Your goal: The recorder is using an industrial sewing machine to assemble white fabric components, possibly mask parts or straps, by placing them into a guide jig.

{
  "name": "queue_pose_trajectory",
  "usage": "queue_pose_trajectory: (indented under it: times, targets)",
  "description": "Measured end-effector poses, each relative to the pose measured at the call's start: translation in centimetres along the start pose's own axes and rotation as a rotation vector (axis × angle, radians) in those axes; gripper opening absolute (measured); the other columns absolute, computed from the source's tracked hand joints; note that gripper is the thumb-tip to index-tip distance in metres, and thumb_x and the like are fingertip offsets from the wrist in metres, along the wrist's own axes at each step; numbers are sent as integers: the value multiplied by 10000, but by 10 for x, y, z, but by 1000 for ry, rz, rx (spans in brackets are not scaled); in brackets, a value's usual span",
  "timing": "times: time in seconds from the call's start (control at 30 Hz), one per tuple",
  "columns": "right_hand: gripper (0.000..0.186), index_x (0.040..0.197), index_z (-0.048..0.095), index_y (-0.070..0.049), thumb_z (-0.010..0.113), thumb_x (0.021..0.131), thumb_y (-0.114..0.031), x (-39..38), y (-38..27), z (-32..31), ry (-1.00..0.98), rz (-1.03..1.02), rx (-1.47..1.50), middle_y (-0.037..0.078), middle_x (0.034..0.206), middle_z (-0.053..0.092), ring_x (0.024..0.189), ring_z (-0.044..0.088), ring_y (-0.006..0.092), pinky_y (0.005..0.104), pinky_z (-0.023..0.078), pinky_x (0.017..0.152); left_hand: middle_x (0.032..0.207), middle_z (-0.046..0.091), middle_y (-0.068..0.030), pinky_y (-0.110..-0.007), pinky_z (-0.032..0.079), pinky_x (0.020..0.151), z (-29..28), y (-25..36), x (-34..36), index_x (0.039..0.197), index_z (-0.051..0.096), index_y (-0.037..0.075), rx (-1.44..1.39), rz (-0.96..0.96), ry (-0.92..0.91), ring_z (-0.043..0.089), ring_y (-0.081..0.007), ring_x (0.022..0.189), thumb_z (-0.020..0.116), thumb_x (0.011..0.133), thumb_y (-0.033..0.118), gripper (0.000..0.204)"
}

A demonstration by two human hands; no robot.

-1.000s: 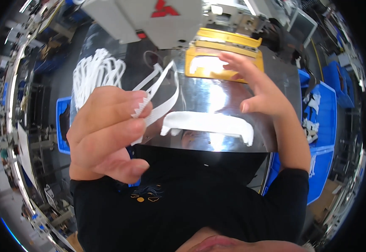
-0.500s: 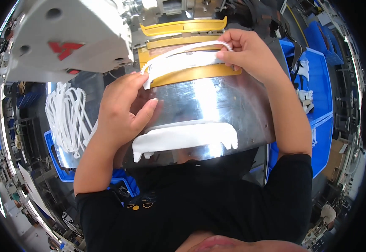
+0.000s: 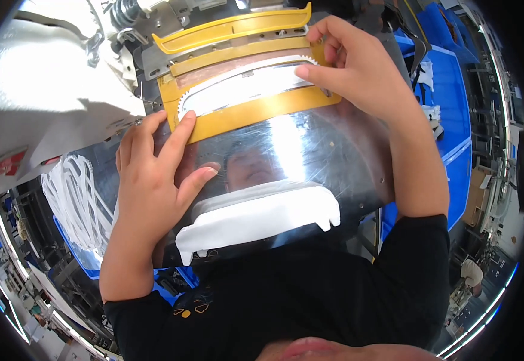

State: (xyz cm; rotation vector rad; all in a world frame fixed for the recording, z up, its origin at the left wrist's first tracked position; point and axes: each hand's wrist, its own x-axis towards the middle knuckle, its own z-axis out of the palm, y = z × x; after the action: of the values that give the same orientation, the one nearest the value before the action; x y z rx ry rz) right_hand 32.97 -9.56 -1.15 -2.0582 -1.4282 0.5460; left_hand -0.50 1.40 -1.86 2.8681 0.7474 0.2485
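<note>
A yellow jig plate (image 3: 256,109) lies on the steel table, holding a white piece (image 3: 244,86) bordered by a white toothed strip (image 3: 193,88). My left hand (image 3: 162,171) is open, fingers spread, its index fingertip on the strip's left end. My right hand (image 3: 358,78) rests over the jig's right end, its thumb on the white piece, the other fingers bent and apart from the thumb. Nearer me lies a small stack of white fabric pieces (image 3: 262,213) with uneven tabs. A bundle of white strips (image 3: 78,198) is at the left.
A large white machine head (image 3: 45,90) fills the upper left. Behind the jig are metal fixtures with a raised yellow bar (image 3: 232,29). Blue bins (image 3: 454,108) with white pieces stand at the right, another (image 3: 87,268) under the bundle. My steel work surface (image 3: 310,144) reflects lights.
The strip my left hand held in the air now lies curved in the jig. My left hand moved forward and opened; my right reached onto the jig's right end. The view has shifted.
</note>
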Motion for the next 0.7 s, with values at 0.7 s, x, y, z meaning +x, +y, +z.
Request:
queue_pose_trajectory:
  times: [0.7]
  targets:
    - [456,999,596,-40,955,826,-261,7,1,-13,-105,175,-134,143,854,690,754,683,216,362,565,683,1445,564,-169,-530,415,1154,1,0,-2,1454,707,118,1,-13,18,517,-410,1322,831,910,429,639]
